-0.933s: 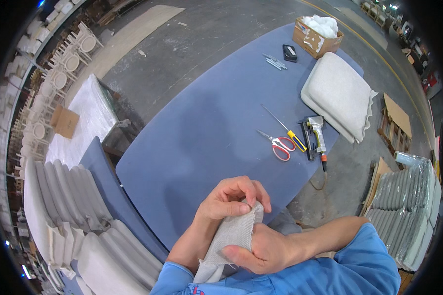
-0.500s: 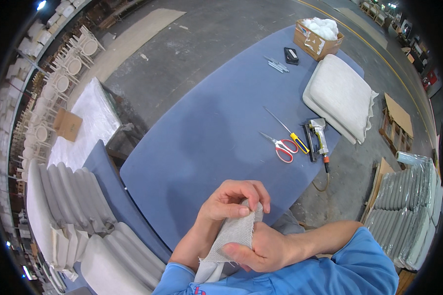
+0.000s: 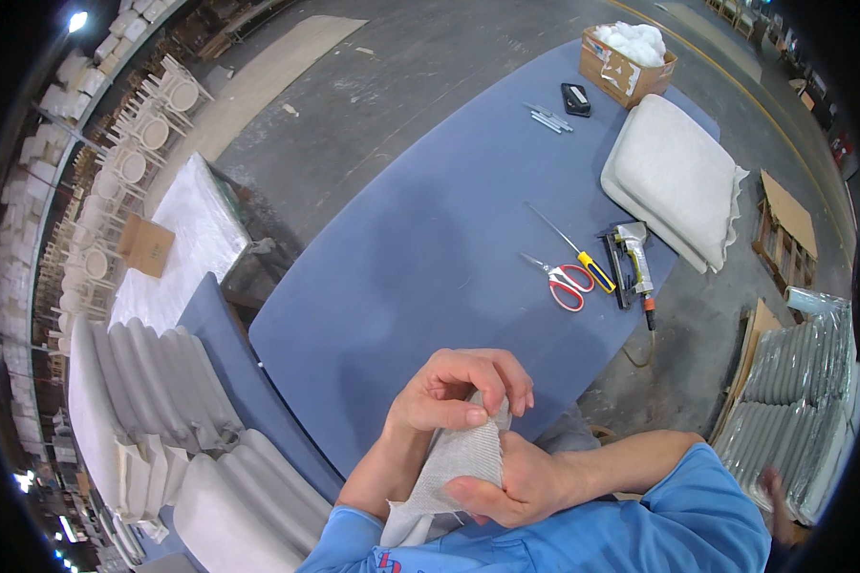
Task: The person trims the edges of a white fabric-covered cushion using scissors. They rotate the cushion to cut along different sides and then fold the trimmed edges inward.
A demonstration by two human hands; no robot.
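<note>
A piece of light grey woven fabric (image 3: 444, 468) with a frayed edge is held close to my body, over the near edge of the blue table (image 3: 382, 258). My left hand (image 3: 463, 387) pinches its upper corner between thumb and fingers. Lower down, my right hand (image 3: 506, 482) grips the side of the same fabric, thumb on top. Past my hands on the table lie red-and-white handled scissors (image 3: 566, 285), a yellow-handled screwdriver (image 3: 594, 270) and a staple gun (image 3: 631, 263) with a hose. The fabric's lower end is partly hidden by my hand and sleeve.
Padded white cushions (image 3: 674, 177) are stacked at the table's far right, near a cardboard box (image 3: 621, 72) of white stuffing. Grey cushions (image 3: 162, 382) stand at left. Plastic-wrapped cushions (image 3: 793, 401) are stacked at right, where another person's hand (image 3: 776, 492) shows.
The view has shifted slightly, so the table and tools sit a little further right. Both my hands keep their hold on the fabric. Another person's hand has appeared at the lower right.
</note>
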